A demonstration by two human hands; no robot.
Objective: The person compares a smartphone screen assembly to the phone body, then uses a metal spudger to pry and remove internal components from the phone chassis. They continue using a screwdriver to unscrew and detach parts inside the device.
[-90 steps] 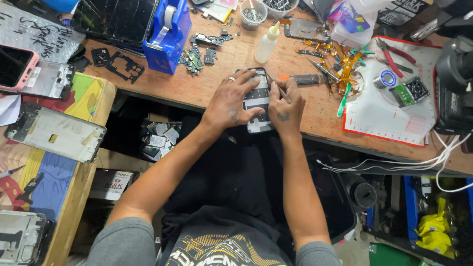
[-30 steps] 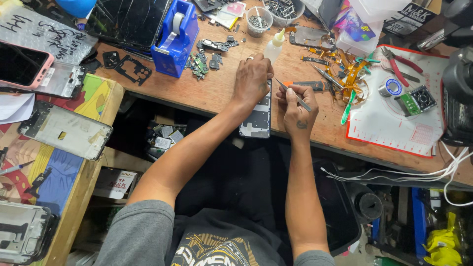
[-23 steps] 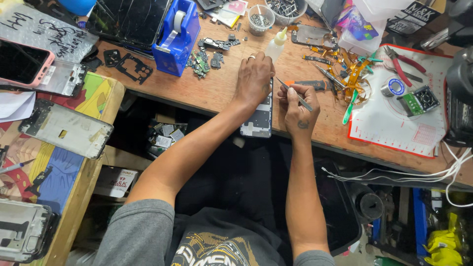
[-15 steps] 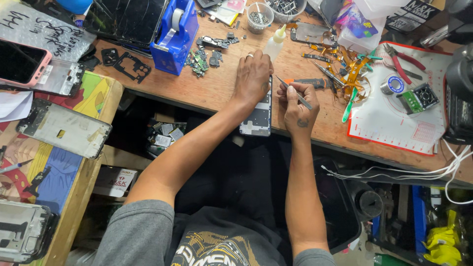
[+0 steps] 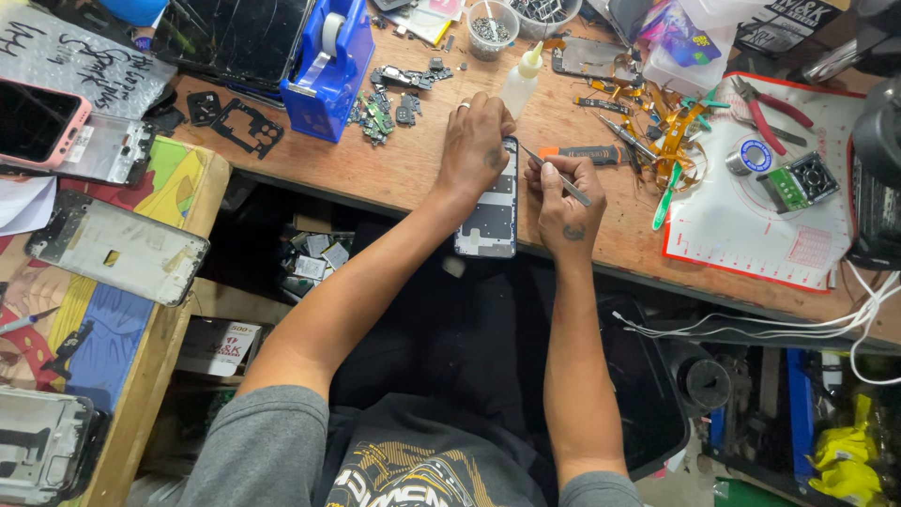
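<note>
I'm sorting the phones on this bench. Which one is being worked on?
The opened phone at the bench edge, under the left hand; the pink-cased one lies untouched at far left.

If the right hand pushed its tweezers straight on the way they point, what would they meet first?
Probably the opened phone under the left hand: the tweezers in the right hand aim up-left at its top edge.

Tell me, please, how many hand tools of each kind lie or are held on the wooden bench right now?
Tweezers, in the right hand: 1
Red-handled pliers: 1
Green-handled tool: 1
Total: 3
The left hand steadies the opened phone, which is not counted.
</note>
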